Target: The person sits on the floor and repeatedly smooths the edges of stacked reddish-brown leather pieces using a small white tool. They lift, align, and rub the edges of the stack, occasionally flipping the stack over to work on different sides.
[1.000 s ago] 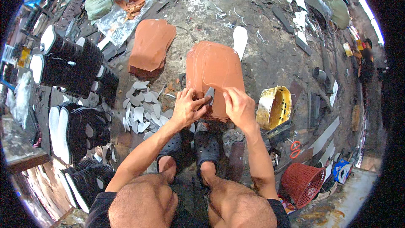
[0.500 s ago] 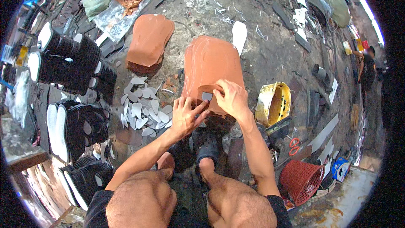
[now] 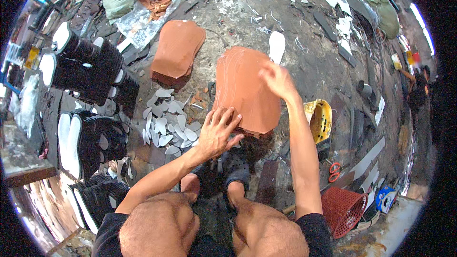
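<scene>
A stack of orange-brown, sole-shaped sheets (image 3: 245, 85) lies on the floor in front of my feet, its top sheet marked with pale curved lines. My left hand (image 3: 220, 131) rests at the near left corner of that stack, fingers spread and nothing visible in them. Over the stack's right side is my right hand (image 3: 278, 82), smeared by motion, so its fingers cannot be made out well. Just beyond it lies a white insole-shaped piece (image 3: 276, 47). Left of my left hand is a loose heap of small grey teardrop-shaped pads (image 3: 166, 123).
Another brown stack (image 3: 177, 50) sits farther left. Black soles with white tops (image 3: 71, 143) stand in piles at the left. To the right are a yellow container (image 3: 321, 121), orange-handled scissors (image 3: 334, 172) and a red basket (image 3: 342, 212). Another person (image 3: 419, 85) is at the far right.
The top sheet's near edge was lifted, with a grey pad under my fingers; now the sheet lies flat and the pad is out of sight. My right hand has moved away and right.
</scene>
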A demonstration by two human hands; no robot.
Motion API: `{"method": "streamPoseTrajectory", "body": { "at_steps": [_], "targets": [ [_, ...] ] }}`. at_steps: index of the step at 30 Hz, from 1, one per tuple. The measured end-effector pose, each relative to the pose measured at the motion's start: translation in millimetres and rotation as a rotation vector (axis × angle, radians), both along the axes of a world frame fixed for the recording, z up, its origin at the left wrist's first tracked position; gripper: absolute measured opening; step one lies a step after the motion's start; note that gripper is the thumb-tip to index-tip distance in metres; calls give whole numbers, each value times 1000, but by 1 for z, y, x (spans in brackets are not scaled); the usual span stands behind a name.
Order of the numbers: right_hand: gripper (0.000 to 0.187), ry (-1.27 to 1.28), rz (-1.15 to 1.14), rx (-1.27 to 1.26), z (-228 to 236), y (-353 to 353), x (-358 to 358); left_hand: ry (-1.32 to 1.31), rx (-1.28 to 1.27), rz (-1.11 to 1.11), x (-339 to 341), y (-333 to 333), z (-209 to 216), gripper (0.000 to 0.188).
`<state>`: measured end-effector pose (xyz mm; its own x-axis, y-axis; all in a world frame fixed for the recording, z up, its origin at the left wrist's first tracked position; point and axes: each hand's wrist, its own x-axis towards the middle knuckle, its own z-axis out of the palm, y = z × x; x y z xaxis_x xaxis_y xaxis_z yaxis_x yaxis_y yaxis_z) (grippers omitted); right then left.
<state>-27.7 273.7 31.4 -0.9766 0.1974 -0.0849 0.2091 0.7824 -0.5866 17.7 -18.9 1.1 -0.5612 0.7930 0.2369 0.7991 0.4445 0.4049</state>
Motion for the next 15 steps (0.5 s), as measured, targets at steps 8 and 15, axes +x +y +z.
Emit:
{"method": "streamPoseTrajectory", "body": {
  "at_steps": [8, 15],
  "targets": [
    [59, -210, -60, 347, 7, -21, -19, -87, 322, 502, -38, -90, -40, 40],
    [58, 146, -35, 305, -7, 0, -29, -121, -102, 495, -106, -140, -88, 34]
  ]
}}
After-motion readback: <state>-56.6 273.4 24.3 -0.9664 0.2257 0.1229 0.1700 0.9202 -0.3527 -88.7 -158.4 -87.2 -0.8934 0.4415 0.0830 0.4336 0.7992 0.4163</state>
